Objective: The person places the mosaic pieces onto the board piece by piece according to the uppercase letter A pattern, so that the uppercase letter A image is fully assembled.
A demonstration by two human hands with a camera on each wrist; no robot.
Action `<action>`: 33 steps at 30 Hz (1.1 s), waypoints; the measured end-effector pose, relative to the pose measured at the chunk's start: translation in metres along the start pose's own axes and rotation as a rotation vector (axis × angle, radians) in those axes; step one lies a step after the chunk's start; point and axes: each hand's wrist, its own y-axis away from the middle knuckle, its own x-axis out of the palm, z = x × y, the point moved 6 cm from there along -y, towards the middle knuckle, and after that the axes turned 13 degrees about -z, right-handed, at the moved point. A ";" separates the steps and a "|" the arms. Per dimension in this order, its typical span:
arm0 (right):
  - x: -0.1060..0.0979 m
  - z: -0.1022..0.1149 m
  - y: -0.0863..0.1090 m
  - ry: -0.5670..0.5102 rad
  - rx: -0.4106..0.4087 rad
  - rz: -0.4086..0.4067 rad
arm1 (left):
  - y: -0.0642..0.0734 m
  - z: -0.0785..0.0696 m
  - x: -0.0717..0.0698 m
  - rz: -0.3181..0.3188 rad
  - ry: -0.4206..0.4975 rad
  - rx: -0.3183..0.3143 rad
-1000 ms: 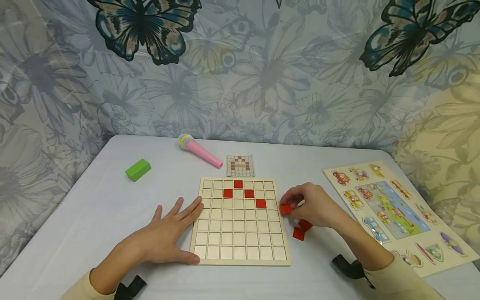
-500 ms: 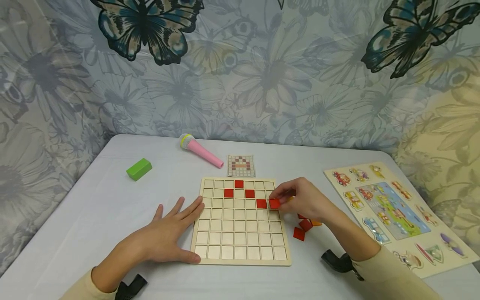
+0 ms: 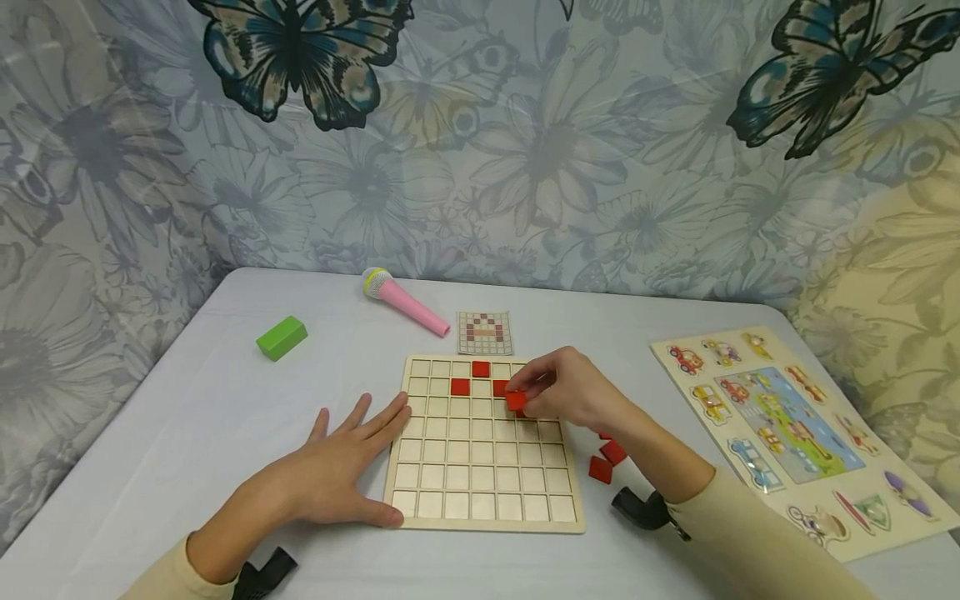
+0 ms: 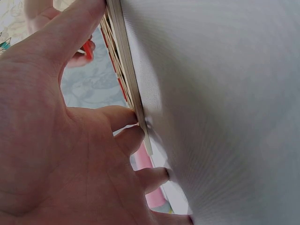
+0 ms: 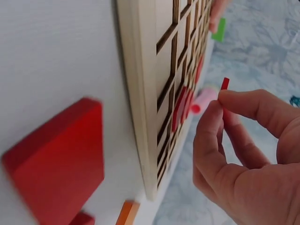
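Note:
A wooden grid board (image 3: 483,477) lies flat on the table, with several red square tiles (image 3: 460,387) set in its upper cells. My right hand (image 3: 570,387) is over the upper right of the board and pinches one red tile (image 3: 516,401) between thumb and fingers. In the right wrist view that pinched tile (image 5: 225,84) is held edge-on, raised off the board. My left hand (image 3: 330,475) is spread, its fingertips and thumb touching the board's left edge. The left wrist view shows those fingers (image 4: 124,117) against the board's side.
Loose red tiles (image 3: 601,469) lie right of the board, with an orange piece (image 5: 127,213) nearby. A small pattern card (image 3: 484,333) and a pink toy microphone (image 3: 408,304) lie behind. A green block (image 3: 282,338) sits at left, a picture puzzle board (image 3: 675,392) at right.
My right hand has carried the red tile leftward from beside the board to above its upper right cells. My left hand has stayed at the board's left edge.

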 end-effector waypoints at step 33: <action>0.067 0.049 -0.020 0.018 -0.104 0.048 | 0.000 -0.002 0.002 -0.005 -0.055 -0.011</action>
